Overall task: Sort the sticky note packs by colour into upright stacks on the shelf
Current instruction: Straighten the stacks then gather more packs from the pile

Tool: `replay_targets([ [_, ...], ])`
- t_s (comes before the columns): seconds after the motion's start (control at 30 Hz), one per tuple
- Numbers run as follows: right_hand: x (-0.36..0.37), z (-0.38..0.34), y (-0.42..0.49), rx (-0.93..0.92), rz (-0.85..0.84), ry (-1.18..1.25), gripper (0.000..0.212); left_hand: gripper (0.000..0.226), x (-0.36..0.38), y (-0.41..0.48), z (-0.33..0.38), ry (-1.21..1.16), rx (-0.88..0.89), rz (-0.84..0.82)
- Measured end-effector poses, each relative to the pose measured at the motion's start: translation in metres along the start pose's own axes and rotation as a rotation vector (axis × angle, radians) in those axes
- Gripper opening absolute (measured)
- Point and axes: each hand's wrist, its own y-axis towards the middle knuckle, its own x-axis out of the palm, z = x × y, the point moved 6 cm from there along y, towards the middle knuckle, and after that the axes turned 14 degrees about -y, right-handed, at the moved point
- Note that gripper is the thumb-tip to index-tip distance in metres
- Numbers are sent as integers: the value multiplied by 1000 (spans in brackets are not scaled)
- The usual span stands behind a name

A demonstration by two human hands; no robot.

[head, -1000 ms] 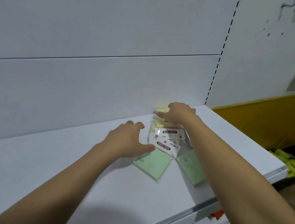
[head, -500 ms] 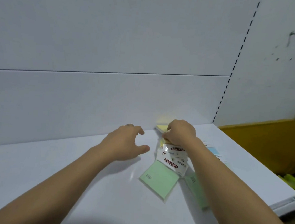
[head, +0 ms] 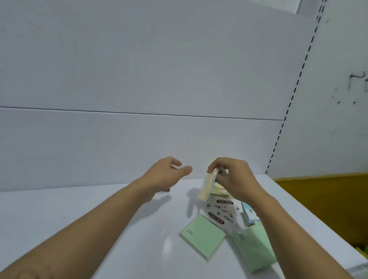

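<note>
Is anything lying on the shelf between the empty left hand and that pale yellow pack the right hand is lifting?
No. In the head view, only bare white shelf separates the left hand from the pale yellow sticky note pack.

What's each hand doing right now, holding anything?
Left hand: open, empty, hovering above the shelf.
Right hand: closed on a yellow sticky note pack, tilted up on edge.
</note>
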Motion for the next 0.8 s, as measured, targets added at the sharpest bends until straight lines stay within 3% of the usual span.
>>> replay_targets([
  [0.1,-3,-9,-10,20,13,248,32,42,17,-11,-14,-159,-213,-238],
  [0.2,-4,-13,-16,21,75,363,40,23,28,-20,-14,-355,-250,-355],
  [0.33,-10,-15,-18,20,140,290,40,6,25,-22,-1,-443,-174,-274],
  [0.5,-20,-8,-29,129,155,63,41,17,15,-22,6,-321,-20,-178],
  [0.57,-22,-1,-36,243,121,-20,45,21,8,-24,2,-276,16,-120],
  [0.8,10,-2,-82,490,-107,-251,25,20,-4,-28,-16,-209,74,-43],
])
